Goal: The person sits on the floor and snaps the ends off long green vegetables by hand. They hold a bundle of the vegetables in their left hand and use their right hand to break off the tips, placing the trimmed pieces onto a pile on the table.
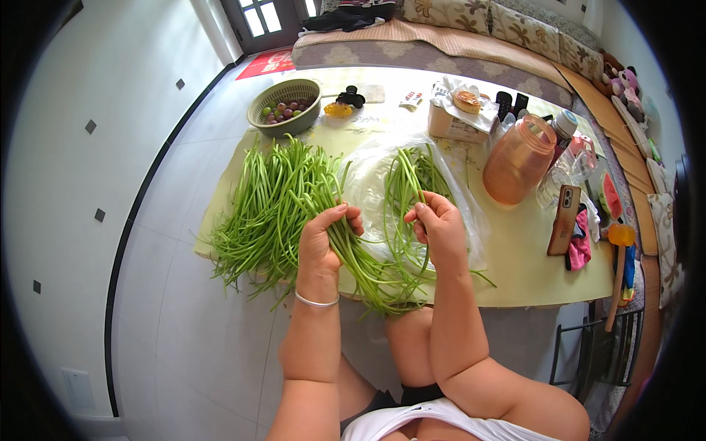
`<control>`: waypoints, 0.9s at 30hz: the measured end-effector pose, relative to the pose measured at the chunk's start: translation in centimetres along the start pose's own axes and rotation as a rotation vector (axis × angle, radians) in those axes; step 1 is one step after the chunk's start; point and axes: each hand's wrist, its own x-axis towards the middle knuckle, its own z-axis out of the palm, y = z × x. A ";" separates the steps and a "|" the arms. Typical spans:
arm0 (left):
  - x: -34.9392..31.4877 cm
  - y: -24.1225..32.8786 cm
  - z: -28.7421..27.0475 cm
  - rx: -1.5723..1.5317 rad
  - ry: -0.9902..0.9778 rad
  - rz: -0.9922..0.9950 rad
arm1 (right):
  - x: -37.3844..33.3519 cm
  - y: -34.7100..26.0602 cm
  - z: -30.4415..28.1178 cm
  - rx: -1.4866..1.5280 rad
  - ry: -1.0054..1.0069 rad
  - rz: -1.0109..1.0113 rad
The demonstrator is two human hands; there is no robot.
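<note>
A big heap of long, thin green stalks (276, 195), which look like garlic scapes, covers the table's left side, some hanging over the front edge. My left hand (323, 239), with a bangle at the wrist, is closed around a bunch of them at the heap's right side. To its right, my right hand (440, 224) pinches a stalk between thumb and fingertips. Beneath and beyond the right hand lies a clear plastic bag (368, 176), with a smaller bunch of stalks (412, 176) on it. Several stalks trail between the two hands along the front edge.
At the back left stands a green basket (276, 126) of grapes (285, 110). A cardboard box (452, 121) with a round pastry (467, 101) on top is at the back. On the right are an orange plastic jar (518, 158), a bottle (564, 126) and a phone (564, 220).
</note>
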 end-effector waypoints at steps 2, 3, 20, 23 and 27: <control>-0.8 0.2 1.3 -0.006 0.022 -0.006 | -1.2 -1.0 1.0 -0.056 -0.046 -0.010; -0.9 0.1 1.9 -0.009 0.032 -0.011 | -1.8 -1.4 1.5 -0.086 -0.065 -0.019; -1.1 -0.6 2.3 0.068 -0.088 0.115 | -4.4 -1.2 5.3 -0.409 -0.224 -0.076; -1.1 -0.6 2.3 0.055 -0.120 0.115 | -4.2 -0.8 5.2 -0.409 -0.249 -0.082; -0.8 -0.4 1.4 -0.026 -0.121 0.107 | -2.6 0.2 3.4 -0.371 -0.233 -0.112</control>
